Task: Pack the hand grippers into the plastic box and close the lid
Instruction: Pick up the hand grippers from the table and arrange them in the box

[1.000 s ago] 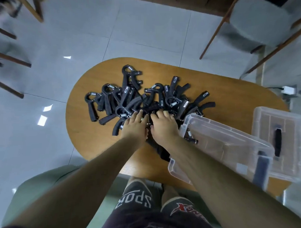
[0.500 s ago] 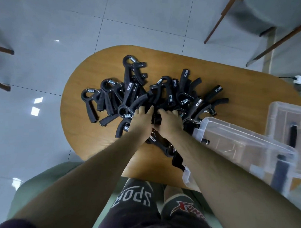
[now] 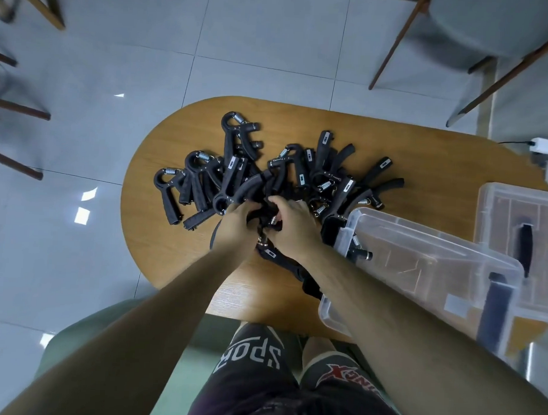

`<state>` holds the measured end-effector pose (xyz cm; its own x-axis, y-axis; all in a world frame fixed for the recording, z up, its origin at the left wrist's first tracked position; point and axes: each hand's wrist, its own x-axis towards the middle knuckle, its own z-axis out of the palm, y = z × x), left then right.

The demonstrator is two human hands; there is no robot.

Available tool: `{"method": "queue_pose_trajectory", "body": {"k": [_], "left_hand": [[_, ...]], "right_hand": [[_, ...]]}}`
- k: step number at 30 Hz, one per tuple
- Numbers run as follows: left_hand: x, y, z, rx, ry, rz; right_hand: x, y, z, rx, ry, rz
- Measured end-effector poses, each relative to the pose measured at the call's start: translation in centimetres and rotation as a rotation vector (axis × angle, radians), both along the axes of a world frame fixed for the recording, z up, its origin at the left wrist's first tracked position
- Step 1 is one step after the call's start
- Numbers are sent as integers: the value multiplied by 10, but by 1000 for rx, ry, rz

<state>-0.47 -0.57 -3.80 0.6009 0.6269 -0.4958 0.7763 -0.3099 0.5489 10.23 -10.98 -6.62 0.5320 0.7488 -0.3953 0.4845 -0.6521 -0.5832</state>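
A heap of several black hand grippers [image 3: 236,175] with steel springs lies across the middle of the oval wooden table [image 3: 423,169]. My left hand [image 3: 234,227] and my right hand [image 3: 292,226] are side by side at the heap's near edge, fingers curled around a bunch of grippers between them. More grippers trail under my right wrist [image 3: 283,260]. The clear plastic box [image 3: 435,269] stands open just right of my right hand, with one gripper [image 3: 359,252] seen through its near corner. Its clear lid [image 3: 499,221] with a black handle lies flat further right.
Wooden chair legs [image 3: 393,47] and a grey seat stand beyond the table at the upper right, more legs at the left on the tiled floor. A white charger [image 3: 542,145] sits near the table's right end. My knees and a green seat are below.
Both hands have gone from lying flat with spread fingers on the heap to curling shut around a bunch of grippers. The view shifted slightly.
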Motion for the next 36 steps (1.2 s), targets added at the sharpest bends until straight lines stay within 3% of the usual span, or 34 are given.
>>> {"method": "queue_pose_trajectory", "body": {"k": [7, 11, 17, 25, 29, 32, 36], "left_hand": [[-5, -11, 59, 107, -157, -65], [13, -29, 99, 123, -299, -46], [51, -80, 120, 145, -424, -141], [89, -191, 96, -33, -239, -223], [103, -241, 74, -264, -30, -94], [107, -263, 43, -409, 32, -69], [115, -283, -2, -382, 130, -174]], "right_hand": [[18, -25, 46, 164, -169, 115], [38, -45, 82, 167, -63, 121], [58, -120, 117, 171, 50, -116], [70, -241, 107, 71, 131, -534], [64, -283, 80, -18, 243, -720], [58, -299, 61, -83, 302, -759], [56, -312, 36, -217, 249, -781]]}}
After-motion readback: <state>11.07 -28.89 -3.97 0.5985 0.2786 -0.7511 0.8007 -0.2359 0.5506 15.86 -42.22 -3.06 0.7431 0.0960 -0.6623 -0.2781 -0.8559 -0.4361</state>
